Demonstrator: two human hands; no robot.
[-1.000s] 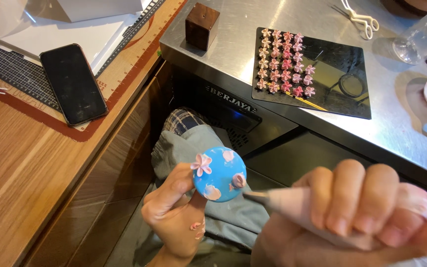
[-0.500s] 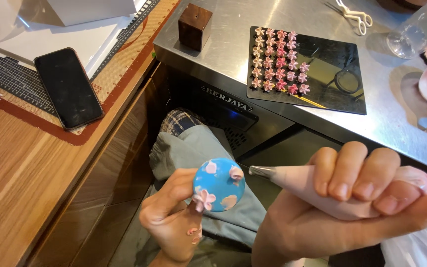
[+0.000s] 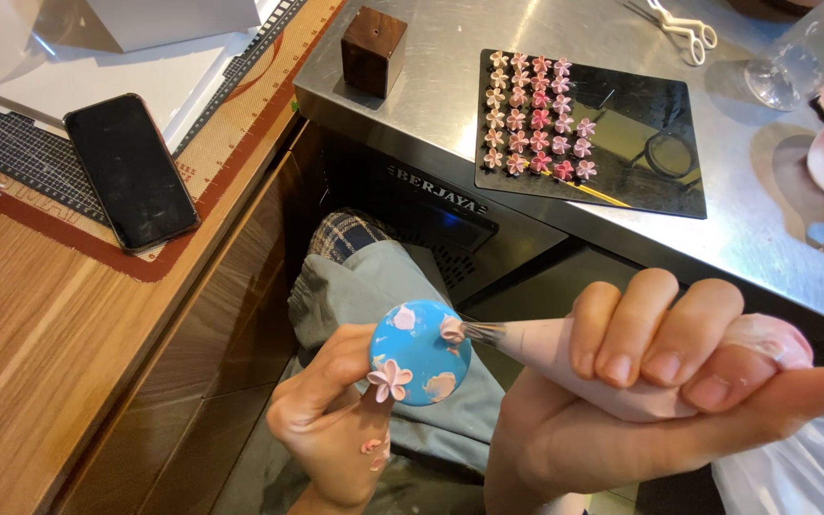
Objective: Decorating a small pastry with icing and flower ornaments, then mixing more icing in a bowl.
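Fingers of your right hand [image 3: 660, 391] are wrapped tight around a pink piping bag [image 3: 574, 358], thumb beneath and four fingers curled over the top. Its metal tip [image 3: 482, 332] touches a small pink blob at the upper right rim of the round blue disc [image 3: 422, 351]. Your left hand [image 3: 336, 429] pinches the stem under that disc between thumb and fingertips, holding it low over your lap, below the steel counter's front edge. A finished pink flower [image 3: 390, 379] sits at the disc's lower left rim, with paler smears around it. On the steel counter [image 3: 450, 105], a black tray [image 3: 622, 162] lies near the front edge with rows of pink flowers [image 3: 536, 114] along its left side. A brown wooden block [image 3: 374, 50] stands near the counter's left corner. A black phone [image 3: 132, 170] rests on the wooden tabletop [image 3: 40, 353] to your left.
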